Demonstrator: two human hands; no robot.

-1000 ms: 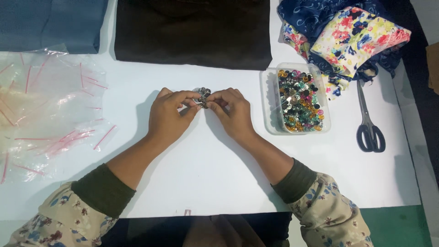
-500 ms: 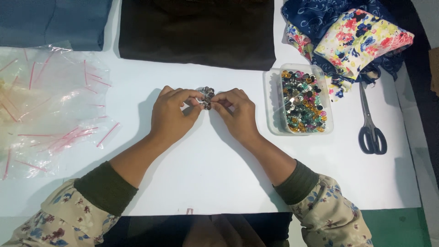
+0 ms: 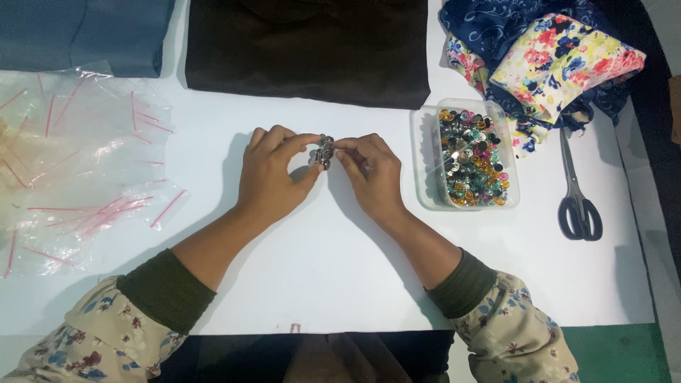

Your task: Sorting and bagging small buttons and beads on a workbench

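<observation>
Here, the left hand (image 3: 269, 177) and the right hand (image 3: 372, 174) meet fingertip to fingertip over the smooth white tabletop (image 3: 319, 284), both pinched shut on a small knobbly cluster of shiny metal beads (image 3: 323, 152). Just right of them sits a clear rectangular plastic tub (image 3: 424, 191) of glossy multicoloured beads, with black-handled steel scissors (image 3: 578, 198) beyond. Crinkled clear bags (image 3: 78, 163) lie left.

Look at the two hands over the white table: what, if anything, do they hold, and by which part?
Both hold one small cluster of shiny metal beads: left hand pinches its left side, right hand its right side.
</observation>
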